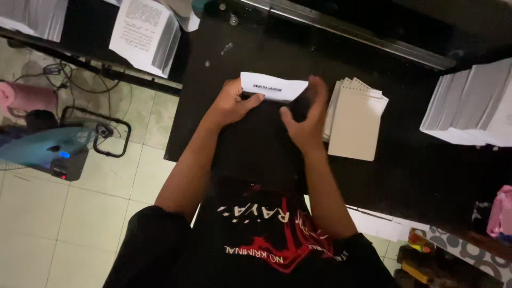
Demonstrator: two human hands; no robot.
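My left hand grips the left edge of a black cover sheet lying on the black table, thumb pressed on top near a white printed sheet that sticks out from under its far edge. My right hand hovers over the right side of the same stack, fingers spread and upright, palm facing left; whether it touches the cover I cannot tell.
A stack of punched beige sheets lies just right of my hands. Tall white paper stacks sit at the right and the upper left. Cables and a blue device are on the tiled floor, left.
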